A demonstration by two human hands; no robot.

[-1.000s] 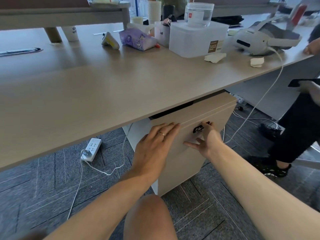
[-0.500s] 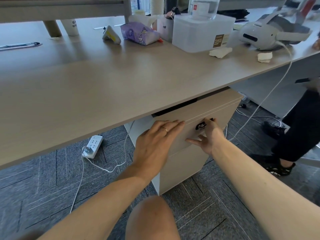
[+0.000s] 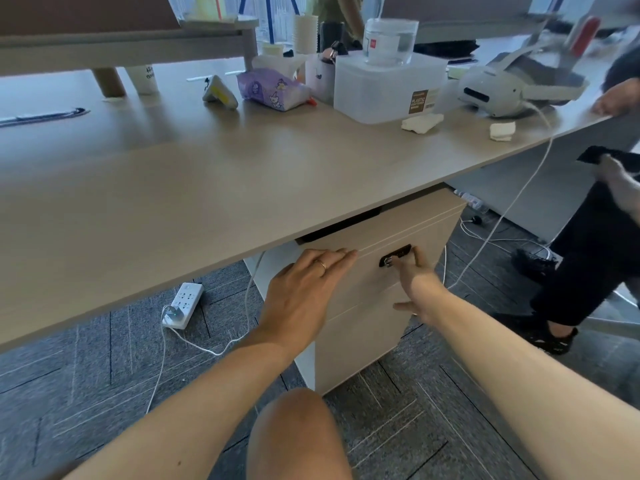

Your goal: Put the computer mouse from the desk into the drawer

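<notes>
The left hand (image 3: 304,289) lies flat, fingers spread, against the upper front of the drawer (image 3: 377,251) of the cabinet under the desk (image 3: 214,188). The right hand (image 3: 415,282) is open, fingertips at the dark handle recess (image 3: 394,256), gripping nothing. The computer mouse cannot be identified; the drawer appears closed. Overhead, the desk edge overhangs the cabinet. A white cable (image 3: 512,202) hangs just right of it; a power strip (image 3: 183,304) lies on the floor to the left. A second person's leg (image 3: 581,258) stands nearby.

Head camera looks down, close over the desk (image 3: 242,188) edge.
</notes>
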